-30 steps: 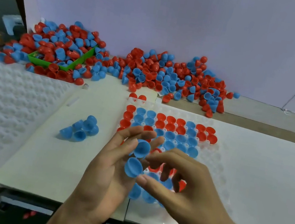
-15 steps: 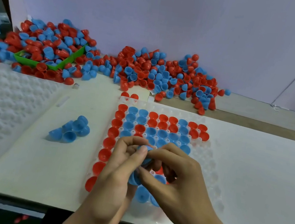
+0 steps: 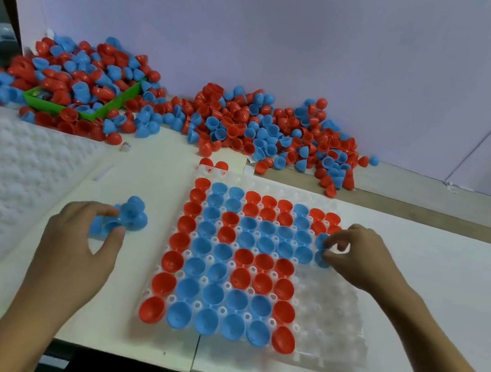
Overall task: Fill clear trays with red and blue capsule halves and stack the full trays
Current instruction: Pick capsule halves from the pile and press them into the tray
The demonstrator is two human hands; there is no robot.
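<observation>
Blue capsule halves, a second ago held together in both hands above the near part of the clear tray (image 3: 328, 341), are now divided between two places. The right hand (image 3: 356, 258) has been carried to the tray's right side, where its fingers (image 3: 334, 242) are curled round blue halves (image 3: 321, 248) at the end of the blue rows. The left hand (image 3: 77, 241) has been moved out to the small blue pile (image 3: 130, 215) on the worktop (image 3: 449, 287), left of the tray, and its fingers pinch a half (image 3: 99, 225) there. Seating and restocking are thus judged to be under way at once. The right-hand pockets are not yet filled, so stacking is judged some way off.
</observation>
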